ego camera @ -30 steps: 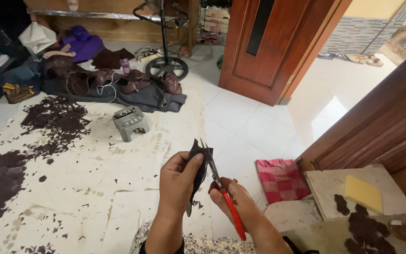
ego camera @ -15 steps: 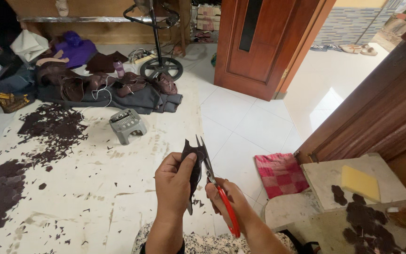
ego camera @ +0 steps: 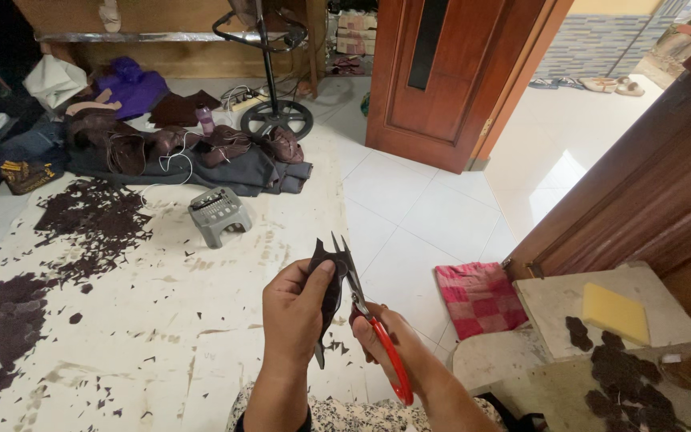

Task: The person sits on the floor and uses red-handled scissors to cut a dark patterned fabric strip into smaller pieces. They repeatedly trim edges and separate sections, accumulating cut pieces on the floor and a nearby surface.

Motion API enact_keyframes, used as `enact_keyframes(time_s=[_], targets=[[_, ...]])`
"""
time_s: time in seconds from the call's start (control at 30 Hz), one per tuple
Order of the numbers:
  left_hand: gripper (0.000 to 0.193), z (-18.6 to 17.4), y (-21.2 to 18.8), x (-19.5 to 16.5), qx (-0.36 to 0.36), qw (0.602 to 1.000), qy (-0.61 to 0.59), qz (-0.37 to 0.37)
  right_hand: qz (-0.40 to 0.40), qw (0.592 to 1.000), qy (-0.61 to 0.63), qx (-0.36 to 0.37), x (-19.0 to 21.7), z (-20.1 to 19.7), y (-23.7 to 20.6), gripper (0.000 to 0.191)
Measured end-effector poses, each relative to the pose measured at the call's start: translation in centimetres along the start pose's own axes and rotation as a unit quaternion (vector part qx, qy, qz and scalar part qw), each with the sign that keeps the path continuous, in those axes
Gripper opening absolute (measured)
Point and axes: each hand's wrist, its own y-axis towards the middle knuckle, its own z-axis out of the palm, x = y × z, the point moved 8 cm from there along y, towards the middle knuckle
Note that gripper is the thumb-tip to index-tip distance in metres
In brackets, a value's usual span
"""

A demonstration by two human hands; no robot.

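Observation:
My left hand (ego camera: 297, 314) pinches a small dark piece of leather (ego camera: 328, 276) and holds it upright in front of me. Beside it my right hand (ego camera: 389, 340) grips red-handled scissors (ego camera: 371, 320), whose open blades sit against the right edge of the piece. The blade tips point up and away from me, just above the leather. Both hands hover over the floor.
Dark leather scraps (ego camera: 81, 224) litter the white floor at left. A small grey stool (ego camera: 217, 214) stands ahead, with a pile of dark bags (ego camera: 201, 152) and a fan stand (ego camera: 275, 116) beyond. At right lie a red checked cloth (ego camera: 480, 296), a yellow sponge (ego camera: 616, 314) and a wooden door (ego camera: 457, 72).
The hands, leather piece and scissors keep the same hold. The view has tilted a little, so the hands sit slightly lower and more central in the frame.

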Motion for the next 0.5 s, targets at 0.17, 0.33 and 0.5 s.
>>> enact_keyframes(time_s=[0.17, 0.33, 0.5], targets=[[0.015, -0.03, 0.0, -0.18, -0.007, 0.999, -0.032, -0.002, 0.025, 0.999, -0.023, 0.0, -0.27, -0.02, 0.1, 0.076], [0.016, -0.12, -0.05, -0.24, -0.01, 1.0, -0.012, 0.007, 0.008, 1.0, 0.012, 0.008, -0.46, 0.1, 0.15, 0.076], [0.015, 0.1, 0.13, 0.0, -0.004, 1.0, -0.024, 0.004, 0.011, 0.999, 0.034, 0.017, -0.93, 0.18, 0.25, 0.076]])
